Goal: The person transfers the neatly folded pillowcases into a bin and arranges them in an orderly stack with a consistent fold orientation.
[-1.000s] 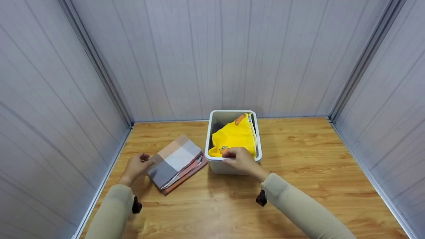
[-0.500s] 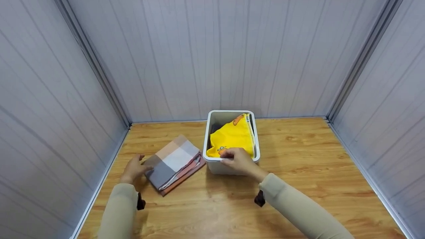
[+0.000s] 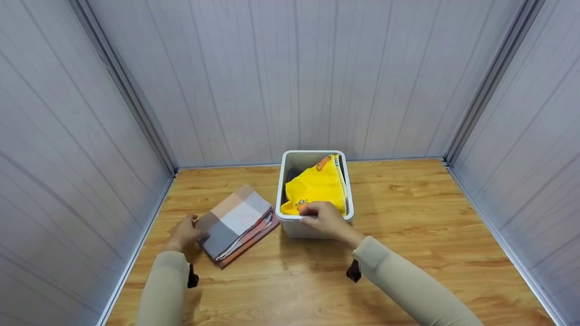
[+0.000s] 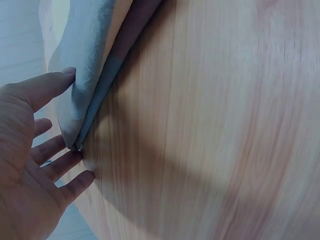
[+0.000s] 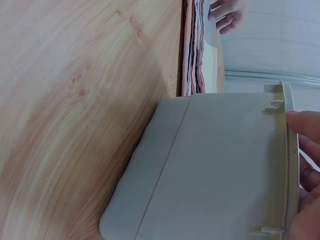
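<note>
A folded checked cloth (image 3: 240, 219), grey, white and peach with a reddish underside, lies on the wooden surface to the left. My left hand (image 3: 185, 233) is at its near-left corner. In the left wrist view the thumb (image 4: 52, 86) touches the cloth's top, and the other fingers are spread out at the corner's edge. With my right hand (image 3: 330, 219) I hold the near rim of a pale plastic bin (image 3: 304, 230), thumb outside and the other fingers inside. A yellow cloth (image 3: 317, 185) with orange carrot-like prints fills much of the bin.
Something dark (image 3: 294, 174) shows beside the yellow cloth inside the bin. The bin stands on the wood-patterned surface (image 3: 408, 217), close to the pale back wall (image 3: 312, 81). Panel walls (image 3: 59, 136) also rise on the left and right. The checked cloth's right corner lies close to the bin.
My left hand has drawn slightly back along the checked cloth's left edge, its fingers spreading around the corner. The right hand has stayed on the bin rim. The whole view has shifted a little.
</note>
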A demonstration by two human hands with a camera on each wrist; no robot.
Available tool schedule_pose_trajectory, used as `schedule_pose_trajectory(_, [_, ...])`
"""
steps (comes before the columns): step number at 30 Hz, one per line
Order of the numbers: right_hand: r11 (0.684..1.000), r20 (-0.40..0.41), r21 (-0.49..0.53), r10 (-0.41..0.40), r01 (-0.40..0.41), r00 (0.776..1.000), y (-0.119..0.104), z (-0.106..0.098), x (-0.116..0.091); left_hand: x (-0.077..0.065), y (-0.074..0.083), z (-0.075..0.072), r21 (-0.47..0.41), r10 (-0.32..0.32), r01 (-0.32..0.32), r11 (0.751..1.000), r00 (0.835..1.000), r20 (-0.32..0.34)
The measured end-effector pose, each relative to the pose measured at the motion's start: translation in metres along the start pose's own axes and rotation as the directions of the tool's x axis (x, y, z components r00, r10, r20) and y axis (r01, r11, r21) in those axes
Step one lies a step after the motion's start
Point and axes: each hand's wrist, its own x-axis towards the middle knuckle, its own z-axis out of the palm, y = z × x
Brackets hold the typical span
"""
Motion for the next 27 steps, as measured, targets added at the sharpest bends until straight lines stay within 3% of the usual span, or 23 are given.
schedule_pose_trajectory(9, [1.000,0.003,0.001,0.003,-0.003,1.000,0.000,0.000,0.000,-0.004,0.003,-0.001,0.064,0.048,-0.047,0.997,0.999,-0.013])
schedule_pose_trajectory(16, [1.000,-0.011,-0.011,-0.017,0.017,1.000,0.001,0.002,0.000,-0.004,-0.002,0.000,0.043,0.018,-0.019,0.999,0.999,0.035])
schedule_pose_trajectory(22, [1.000,-0.012,-0.018,-0.016,0.016,1.000,0.004,0.004,0.000,-0.014,0.003,-0.002,0.074,0.050,-0.054,0.996,0.997,0.064])
schedule_pose_trajectory(27, [1.000,-0.009,-0.011,-0.009,0.009,1.000,0.003,0.002,0.001,-0.016,0.003,-0.001,0.083,0.072,-0.075,0.994,0.997,0.040])
